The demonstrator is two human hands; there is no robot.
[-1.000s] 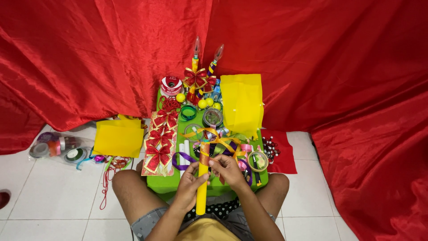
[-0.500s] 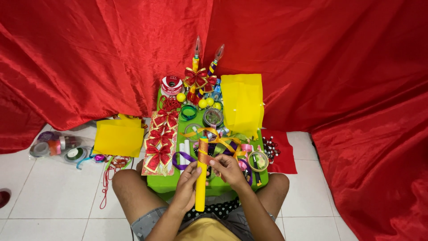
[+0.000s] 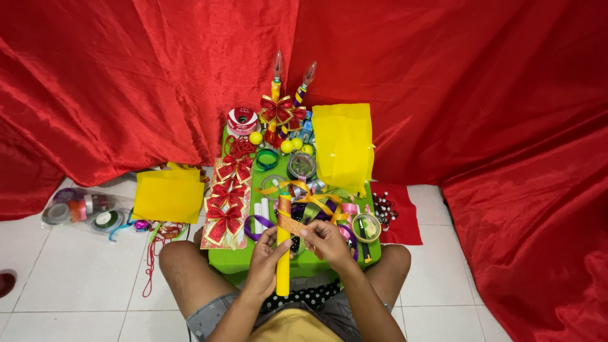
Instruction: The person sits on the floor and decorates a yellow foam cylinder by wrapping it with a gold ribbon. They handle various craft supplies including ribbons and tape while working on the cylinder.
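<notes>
We look down from a head-worn camera at a person sitting on a white tiled floor with a low green table point(image 3: 240, 259) across their knees, and we place everything else by that table. At its near edge, the left hand point(image 3: 266, 256) is closed around a yellow candle-like stick point(image 3: 282, 273), which stands upright and reaches down past the table edge toward the lap. The right hand point(image 3: 326, 240), just right of the stick, has its fingers curled with thumb and fingertips pinched on a short strip of gold glitter ribbon point(image 3: 291, 223) lying slanted across the upper part of the stick. Just beyond the hands, in the middle of the table, is a loose tangle of gold and purple ribbon point(image 3: 310, 199). Along the table's left side runs a row of red bows point(image 3: 228, 196) on cards. On its right side lies a folded yellow sheet point(image 3: 342, 145), with a small round container point(image 3: 366, 227) near the right front corner. At the far edge stand two decorated candles with bulb-shaped tops point(image 3: 278, 82), a big red bow at their base, and a red ribbon spool point(image 3: 242, 120) beside them. On the floor left of the table lie another yellow sheet point(image 3: 168, 197) and tape rolls point(image 3: 82, 209). Red satin cloth point(image 3: 126, 82) hangs behind the table.
</notes>
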